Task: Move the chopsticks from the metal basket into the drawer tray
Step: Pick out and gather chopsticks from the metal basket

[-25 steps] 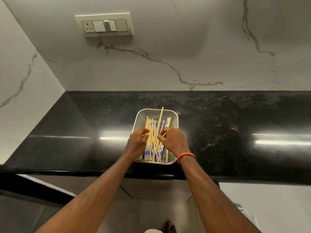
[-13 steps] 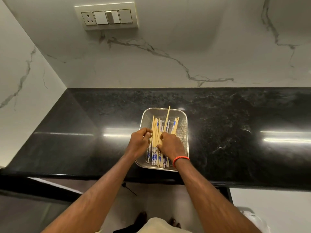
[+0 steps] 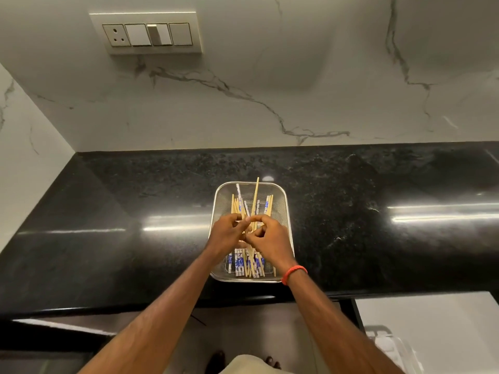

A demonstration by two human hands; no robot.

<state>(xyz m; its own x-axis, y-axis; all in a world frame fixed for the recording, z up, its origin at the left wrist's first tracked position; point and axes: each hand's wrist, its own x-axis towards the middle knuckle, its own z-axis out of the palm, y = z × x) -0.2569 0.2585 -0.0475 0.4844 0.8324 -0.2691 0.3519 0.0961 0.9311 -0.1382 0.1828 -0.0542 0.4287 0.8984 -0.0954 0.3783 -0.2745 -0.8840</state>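
The chopsticks (image 3: 256, 198) lie lengthwise in the metal basket (image 3: 286, 211) by the counter's (image 3: 108, 211) front edge, their middle under your fingertips and both ends sticking out past your hands. Your left hand (image 3: 225, 237) and right hand (image 3: 270, 239) meet over the bundle. Both sets of fingers (image 3: 259, 218) are curled tight, gripping the sticks from either side.

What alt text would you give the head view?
Seen from above, a person's left hand and right hand meet over a metal basket on a black stone countertop, pinching a bundle of the plain and blue-patterned chopsticks lying in it. The right wrist wears a red band; a switch panel sits on the marble wall behind.
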